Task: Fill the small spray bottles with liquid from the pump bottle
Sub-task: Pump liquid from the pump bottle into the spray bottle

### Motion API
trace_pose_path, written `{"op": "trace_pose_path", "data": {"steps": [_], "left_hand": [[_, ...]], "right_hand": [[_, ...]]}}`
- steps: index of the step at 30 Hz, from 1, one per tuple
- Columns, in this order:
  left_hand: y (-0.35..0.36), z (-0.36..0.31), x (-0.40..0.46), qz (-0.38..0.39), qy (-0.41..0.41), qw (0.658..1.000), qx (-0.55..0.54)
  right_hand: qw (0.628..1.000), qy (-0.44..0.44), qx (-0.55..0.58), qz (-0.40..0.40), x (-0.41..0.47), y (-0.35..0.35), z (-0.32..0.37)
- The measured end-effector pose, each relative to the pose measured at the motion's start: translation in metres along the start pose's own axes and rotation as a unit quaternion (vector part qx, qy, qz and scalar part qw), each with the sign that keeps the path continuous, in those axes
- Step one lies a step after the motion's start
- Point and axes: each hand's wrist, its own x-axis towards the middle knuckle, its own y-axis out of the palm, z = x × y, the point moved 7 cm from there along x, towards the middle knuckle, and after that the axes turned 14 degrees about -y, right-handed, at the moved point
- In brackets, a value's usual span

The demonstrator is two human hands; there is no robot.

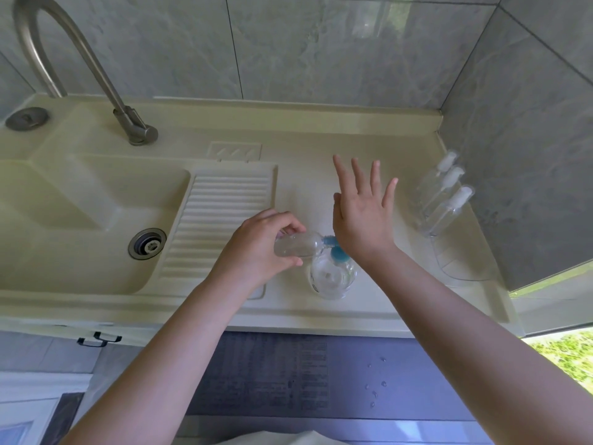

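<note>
A clear pump bottle [333, 277] with a blue pump head [337, 252] stands on the cream counter [305, 175] near its front edge. My left hand [260, 245] grips a small clear bottle [298, 245] lying sideways, its open mouth against the blue spout. My right hand [362, 207] has its fingers spread straight, and the heel of the palm presses on the pump head. Three small capped spray bottles [446, 194] lean in a clear tray [462, 261] at the right.
A cream sink basin [83, 213] with a drain [147, 244] and a ribbed washboard [218, 216] lies left. A curved metal faucet [96, 72] rises at the back. Grey tiled walls close the back and right. Water drops dot the floor below [375, 383].
</note>
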Motion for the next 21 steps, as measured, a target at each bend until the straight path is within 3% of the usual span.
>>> {"op": "trace_pose_path", "data": {"steps": [3,7,12,17,21], "left_hand": [[-0.001,-0.001,0.0,-0.004,-0.001,1.0,0.002],[0.001,0.001,0.0,0.001,-0.001,1.0,0.002],[0.001,-0.002,0.0,0.0,0.003,1.0,-0.001],[0.002,-0.001,0.0,-0.001,0.004,1.0,0.006],[0.002,-0.001,0.0,-0.002,0.009,1.0,0.005]], "right_hand": [[1.0,-0.002,0.002,-0.018,0.002,-0.005,0.003],[0.999,0.021,0.022,0.042,-0.007,0.013,-0.004],[1.0,0.017,-0.011,-0.017,0.002,-0.005,-0.002],[0.999,0.04,0.014,0.033,-0.007,0.013,-0.005],[1.0,0.022,-0.005,-0.003,-0.001,-0.004,-0.002]]}}
